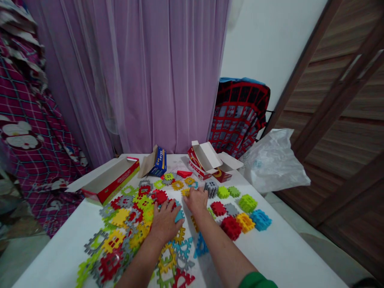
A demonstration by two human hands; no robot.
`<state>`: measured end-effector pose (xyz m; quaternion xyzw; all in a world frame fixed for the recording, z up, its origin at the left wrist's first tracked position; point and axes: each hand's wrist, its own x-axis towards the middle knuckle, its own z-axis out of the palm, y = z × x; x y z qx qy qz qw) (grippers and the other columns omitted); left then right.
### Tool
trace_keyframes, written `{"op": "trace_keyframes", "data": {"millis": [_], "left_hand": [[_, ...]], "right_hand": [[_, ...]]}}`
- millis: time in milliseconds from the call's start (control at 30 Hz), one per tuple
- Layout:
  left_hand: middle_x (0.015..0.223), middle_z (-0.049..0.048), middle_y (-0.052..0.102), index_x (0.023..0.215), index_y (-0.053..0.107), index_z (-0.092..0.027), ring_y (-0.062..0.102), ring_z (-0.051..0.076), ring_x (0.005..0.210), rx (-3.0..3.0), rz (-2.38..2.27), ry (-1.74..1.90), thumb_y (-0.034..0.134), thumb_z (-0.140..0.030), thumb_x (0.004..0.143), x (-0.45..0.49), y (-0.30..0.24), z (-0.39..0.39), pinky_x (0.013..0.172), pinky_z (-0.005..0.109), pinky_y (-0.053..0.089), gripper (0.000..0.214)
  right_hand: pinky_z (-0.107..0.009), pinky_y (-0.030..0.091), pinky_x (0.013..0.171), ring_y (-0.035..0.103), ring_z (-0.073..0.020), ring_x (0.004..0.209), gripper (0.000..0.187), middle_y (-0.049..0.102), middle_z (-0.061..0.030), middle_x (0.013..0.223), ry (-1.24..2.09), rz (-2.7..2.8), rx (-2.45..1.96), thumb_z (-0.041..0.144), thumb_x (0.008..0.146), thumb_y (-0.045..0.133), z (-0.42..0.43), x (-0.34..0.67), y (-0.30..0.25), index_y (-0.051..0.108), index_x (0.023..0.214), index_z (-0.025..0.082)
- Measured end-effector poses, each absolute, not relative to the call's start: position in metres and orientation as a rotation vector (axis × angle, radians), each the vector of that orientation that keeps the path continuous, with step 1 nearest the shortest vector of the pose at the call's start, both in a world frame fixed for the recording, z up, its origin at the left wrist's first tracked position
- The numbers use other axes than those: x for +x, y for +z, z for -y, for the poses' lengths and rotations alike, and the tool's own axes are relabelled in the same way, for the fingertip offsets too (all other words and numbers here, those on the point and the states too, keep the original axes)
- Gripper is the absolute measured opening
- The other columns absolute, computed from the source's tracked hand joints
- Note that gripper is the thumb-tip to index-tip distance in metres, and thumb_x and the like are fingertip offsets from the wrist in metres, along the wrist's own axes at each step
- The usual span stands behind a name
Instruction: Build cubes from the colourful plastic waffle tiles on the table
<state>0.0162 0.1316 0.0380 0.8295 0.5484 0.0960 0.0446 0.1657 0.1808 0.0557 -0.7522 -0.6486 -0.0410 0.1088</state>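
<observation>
My left hand (166, 221) lies with its fingers spread over the loose toothed plastic building pieces, close to a red piece (160, 196) and a blue piece (179, 215). Beside it, my right hand (196, 201) has its fingers bent down at a yellow building piece (185, 192); the fingertips are partly hidden. Loose pieces in several colours, such as a yellow window piece (113, 240), cover the table's left and middle. To the right stand sorted stacks: grey (211, 189), dark red (231, 227), yellow (245, 222), blue (261, 219) and lime green (247, 203).
Along the back of the white table (288, 256) are an open red box (112, 182), a blue box (157, 162) and open red-and-white boxes (207, 160). A clear plastic bag (273, 164) hangs at the right edge. Purple curtains (162, 80) are behind.
</observation>
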Motion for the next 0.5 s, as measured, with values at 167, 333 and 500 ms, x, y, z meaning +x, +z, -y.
{"op": "trace_keyframes", "data": {"millis": [167,333,500], "left_hand": [[0.148,0.0056,0.047,0.132,0.055,-0.035,0.037,0.033,0.137,2.526,-1.676,0.290,0.044,-0.050,0.088,0.016,0.040,-0.130,0.111,0.068,0.012,0.047],[0.148,0.0061,0.047,0.131,0.055,-0.034,0.038,0.033,0.136,2.523,-1.673,0.270,0.046,-0.049,0.088,0.017,0.043,-0.129,0.110,0.069,0.014,0.046],[0.148,0.0087,0.047,0.130,0.056,-0.031,0.038,0.034,0.136,2.519,-1.689,0.231,0.048,-0.048,0.087,0.020,0.047,-0.131,0.109,0.069,0.015,0.047]], "right_hand": [[-0.039,0.033,0.085,0.056,-0.0283,0.104,0.032,0.072,-0.0145,0.094,-0.146,1.949,-2.159,0.043,0.084,0.059,-0.178,0.169,0.059,0.070,0.096,0.015],[-0.030,0.036,0.080,0.060,-0.0206,0.096,0.025,0.073,-0.0065,0.098,-0.086,1.814,-2.084,0.033,0.091,0.049,-0.147,0.184,0.087,0.072,0.094,0.023],[-0.024,0.039,0.072,0.064,-0.0169,0.087,0.026,0.073,-0.0017,0.092,0.037,1.696,-2.007,0.033,0.091,0.047,-0.092,0.204,0.101,0.072,0.091,0.026]]}}
